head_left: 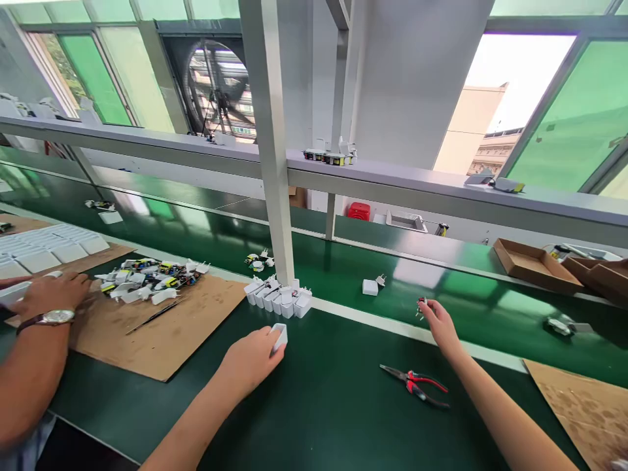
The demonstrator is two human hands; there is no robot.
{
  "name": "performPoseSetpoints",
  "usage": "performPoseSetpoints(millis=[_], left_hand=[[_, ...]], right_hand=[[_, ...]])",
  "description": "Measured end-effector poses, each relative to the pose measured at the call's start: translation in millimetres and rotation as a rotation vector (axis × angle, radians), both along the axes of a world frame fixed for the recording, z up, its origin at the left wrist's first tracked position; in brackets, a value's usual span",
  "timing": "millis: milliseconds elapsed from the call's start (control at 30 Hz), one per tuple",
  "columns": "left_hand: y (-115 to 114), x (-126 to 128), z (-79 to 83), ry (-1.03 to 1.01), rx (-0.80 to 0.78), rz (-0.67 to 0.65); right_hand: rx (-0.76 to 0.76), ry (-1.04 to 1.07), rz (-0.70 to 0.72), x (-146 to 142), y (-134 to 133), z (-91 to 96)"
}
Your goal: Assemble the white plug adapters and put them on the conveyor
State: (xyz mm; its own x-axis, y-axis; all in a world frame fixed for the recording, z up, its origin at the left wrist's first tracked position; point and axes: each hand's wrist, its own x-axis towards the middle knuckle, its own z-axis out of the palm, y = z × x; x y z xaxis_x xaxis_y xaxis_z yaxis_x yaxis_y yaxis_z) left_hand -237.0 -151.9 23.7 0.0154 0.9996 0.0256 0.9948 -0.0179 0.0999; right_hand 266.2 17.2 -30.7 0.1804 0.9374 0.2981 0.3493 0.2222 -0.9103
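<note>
My left hand rests on the green bench and is closed around a white charger shell. Just beyond it stands a cluster of several white charger shells at the foot of a grey post. My right hand reaches out to the conveyor belt's near edge and pinches a small dark part with metal pins. Red-handled pliers lie on the bench between my arms. A single white shell and a loose plug piece sit on the belt.
A co-worker's hand with a wristwatch rests at the left on brown cardboard beside a heap of circuit boards and a thin brush. White shells fill a tray far left. Cardboard boxes stand at the right; another cardboard sheet lies at the bottom right.
</note>
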Motion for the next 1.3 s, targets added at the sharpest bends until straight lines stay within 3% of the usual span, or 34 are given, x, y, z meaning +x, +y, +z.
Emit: performPoseSetpoints(millis=[133, 200, 267, 333, 433, 533, 633, 733, 1033, 1300], left_hand=[[3.1, 55.3, 32.6, -0.145, 0.018, -0.262], [16.7, 89.4, 43.5, -0.231, 0.036, -0.353], [38.3, 125.6, 44.7, -0.306, 0.053, -0.434], [63.8, 161.4, 35.0, -0.342, 0.117, -0.501], [97.0, 207.5, 7.1, -0.353, 0.139, -0.550], [113.7, 235.8, -22.6, -0.382, 0.136, -0.612], [116.6, 242.9, -43.2, -0.424, 0.117, -0.633], [115.5, 237.9, -50.5, -0.464, 0.092, -0.630], [116.7, 231.0, -40.4, -0.578, 0.018, -0.648], [121.3, 230.8, -44.7, -0.658, 0.023, -0.568]], right_hand=[[-0.103, 0.516, 0.152, 10.9, -17.8, 0.5], [-0.152, 0.683, 0.210, 15.5, -25.2, -1.8], [-0.202, 0.786, 0.259, 17.5, -31.0, -4.9], [-0.247, 0.839, 0.306, 15.9, -34.9, -7.7], [-0.281, 0.844, 0.358, 8.6, -37.9, -10.0], [-0.280, 0.791, 0.368, 1.3, -39.8, -11.9], [-0.278, 0.718, 0.362, -1.9, -42.3, -14.9], [-0.297, 0.654, 0.366, -3.3, -44.8, -16.2], [-0.308, 0.608, 0.395, -11.4, -50.0, -5.9], [-0.292, 0.645, 0.304, -7.4, -47.6, -2.1]])
